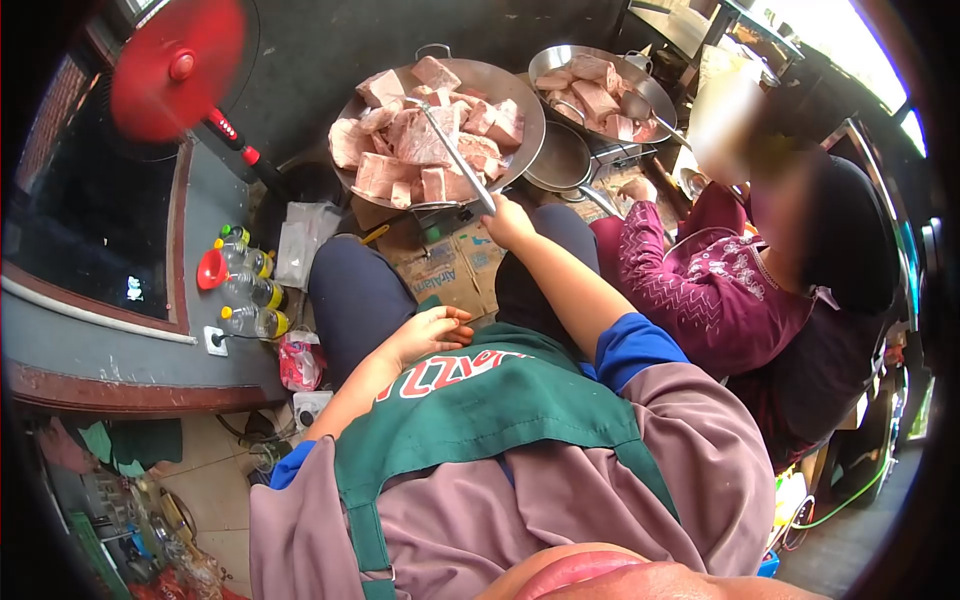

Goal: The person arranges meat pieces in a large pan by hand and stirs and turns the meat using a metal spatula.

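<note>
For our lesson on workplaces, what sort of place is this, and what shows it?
Probably a small kitchen or food-preparation area: there is a wide pan heaped with pinkish chunks, a second pan holding similar ones, and a green apron on the camera wearer.

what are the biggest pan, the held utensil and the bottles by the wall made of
Biggest pan: likely metal, its bare side smooth grey-brown. Held utensil: probably metal, from its silvery sheen. Bottles: see-through, glossy, apparently plastic, possibly glass.
</note>
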`<state>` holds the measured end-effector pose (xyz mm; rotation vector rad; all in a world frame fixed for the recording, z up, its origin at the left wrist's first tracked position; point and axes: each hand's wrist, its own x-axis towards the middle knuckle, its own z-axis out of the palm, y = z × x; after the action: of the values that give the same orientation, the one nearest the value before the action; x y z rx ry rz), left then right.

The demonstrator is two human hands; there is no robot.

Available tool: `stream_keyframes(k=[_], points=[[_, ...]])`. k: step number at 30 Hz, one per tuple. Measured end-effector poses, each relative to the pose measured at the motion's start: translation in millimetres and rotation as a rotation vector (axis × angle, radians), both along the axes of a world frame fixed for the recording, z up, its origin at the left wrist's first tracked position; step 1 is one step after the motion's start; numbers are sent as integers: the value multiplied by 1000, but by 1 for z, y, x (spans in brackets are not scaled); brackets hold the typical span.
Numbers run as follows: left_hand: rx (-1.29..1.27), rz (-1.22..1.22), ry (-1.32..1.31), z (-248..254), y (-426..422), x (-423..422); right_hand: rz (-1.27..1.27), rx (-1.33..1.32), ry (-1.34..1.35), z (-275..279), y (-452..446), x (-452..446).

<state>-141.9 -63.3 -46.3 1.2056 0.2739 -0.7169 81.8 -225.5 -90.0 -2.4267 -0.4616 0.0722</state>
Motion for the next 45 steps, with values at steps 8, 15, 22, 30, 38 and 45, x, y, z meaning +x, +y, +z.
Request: stream_keyframes(k=[8, 15, 22, 30, 38, 45], points=[[302, 245, -619, 10, 22, -7, -8, 435, -124, 22, -13, -17], [1404, 263, -1126, 35, 64, -21, -50, 279, -122, 62, -27, -67], [1547, -180, -916, 32, 60, 0, -33, 169, 229, 176, -98, -75], [1437, -336, -580, 39, 47, 139, 184, -425, -8, 279, -134, -68], [1350, -273, -767, -58, 44, 222, 163, -652, 72, 282, -77, -59], [1361, -247, -610, -67, 36, 238, 145, -749, 128, 279, -52, -77]])
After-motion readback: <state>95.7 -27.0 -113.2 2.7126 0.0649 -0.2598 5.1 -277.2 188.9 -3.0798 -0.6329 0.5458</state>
